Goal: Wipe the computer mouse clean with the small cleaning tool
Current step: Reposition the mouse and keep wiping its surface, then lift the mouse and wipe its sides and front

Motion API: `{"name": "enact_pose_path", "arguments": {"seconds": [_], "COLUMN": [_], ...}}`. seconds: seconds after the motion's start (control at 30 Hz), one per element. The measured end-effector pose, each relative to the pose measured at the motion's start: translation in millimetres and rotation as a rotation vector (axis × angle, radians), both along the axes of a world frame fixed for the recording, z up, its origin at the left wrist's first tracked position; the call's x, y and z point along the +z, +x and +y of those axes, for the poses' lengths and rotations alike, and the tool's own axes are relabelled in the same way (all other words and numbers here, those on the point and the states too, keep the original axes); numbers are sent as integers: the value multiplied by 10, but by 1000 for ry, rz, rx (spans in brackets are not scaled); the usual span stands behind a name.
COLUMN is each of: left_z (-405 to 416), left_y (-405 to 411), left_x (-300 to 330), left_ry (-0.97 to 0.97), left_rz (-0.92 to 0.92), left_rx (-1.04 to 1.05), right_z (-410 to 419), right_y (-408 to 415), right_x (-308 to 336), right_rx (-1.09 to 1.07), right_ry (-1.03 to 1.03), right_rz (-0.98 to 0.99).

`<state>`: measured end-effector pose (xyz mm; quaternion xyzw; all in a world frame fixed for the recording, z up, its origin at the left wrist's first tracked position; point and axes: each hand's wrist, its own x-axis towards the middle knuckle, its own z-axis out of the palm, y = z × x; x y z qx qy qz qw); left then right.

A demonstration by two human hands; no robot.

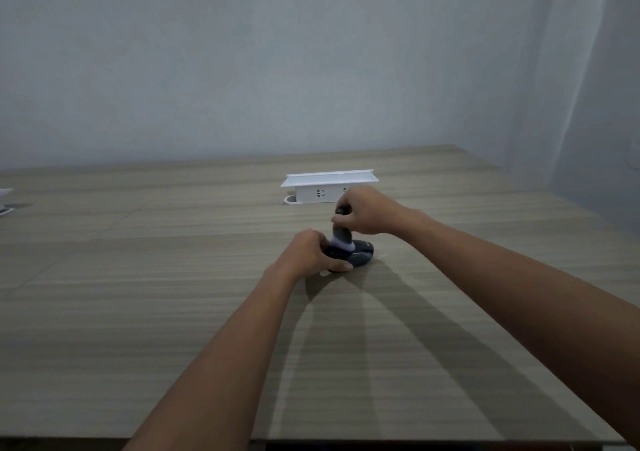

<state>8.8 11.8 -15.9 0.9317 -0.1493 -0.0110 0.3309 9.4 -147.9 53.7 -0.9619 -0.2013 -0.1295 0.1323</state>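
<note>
A dark computer mouse [362, 256] lies on the wooden table [138, 312], a little past its middle. My left hand [311, 251] grips the mouse from its left side and covers that half. My right hand [367, 211] holds a small dark cleaning tool [342, 237] upright by its top. The tool's pale lower end rests on top of the mouse. Most of the tool's handle is hidden inside my right fist.
A white socket box [322, 189] with an open lid stands on the table just behind my hands. A white object [5, 201] is cut off by the left edge. A grey wall rises behind the table, and the table's near edge runs along the bottom.
</note>
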Motion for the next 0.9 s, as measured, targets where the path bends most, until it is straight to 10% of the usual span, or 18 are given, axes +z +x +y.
{"name": "enact_pose_path", "arguments": {"seconds": [0.23,0.5,0.9], "left_z": [-2,-3,-41], "left_y": [41,46,39], "left_x": [-39,-23,-34], "left_ry": [12,12,41], "left_rz": [0,16,-7], "left_rx": [3,-7,30], "right_z": [-216,-217,-469], "right_y": [-47,-76,-127], "right_x": [-134,-52,-193], "right_rx": [-136,-2,-174], "right_ry": [-148,287,245], "right_rz": [52,97,24]}}
